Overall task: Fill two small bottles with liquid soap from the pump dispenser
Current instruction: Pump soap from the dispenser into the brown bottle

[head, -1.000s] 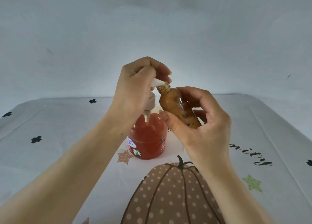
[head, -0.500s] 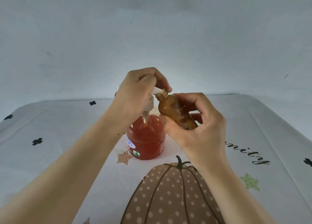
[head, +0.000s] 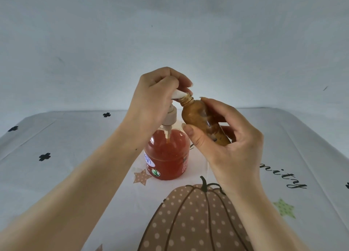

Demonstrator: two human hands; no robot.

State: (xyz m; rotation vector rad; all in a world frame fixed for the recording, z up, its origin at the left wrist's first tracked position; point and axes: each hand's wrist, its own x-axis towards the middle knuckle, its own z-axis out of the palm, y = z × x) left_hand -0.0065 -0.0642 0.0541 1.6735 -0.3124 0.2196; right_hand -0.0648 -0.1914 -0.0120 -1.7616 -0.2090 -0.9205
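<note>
On tablecloth (head: 56,175), dispenser (head: 168,156) under left hand (head: 153,99)

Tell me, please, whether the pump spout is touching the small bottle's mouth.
Touching. The head view shows the tip of the pump spout meeting the threaded mouth of the small bottle with no gap.

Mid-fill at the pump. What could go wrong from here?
The white pump nozzle only meets the narrow neck of the small amber plastic bottle; a slip would put soap on the pumpkin-print tablecloth.
The right hand holds the bottle tilted in mid-air; the left hand pressing the pump could knock it off line.
The bottle looks nearly full; it may overflow.
</note>
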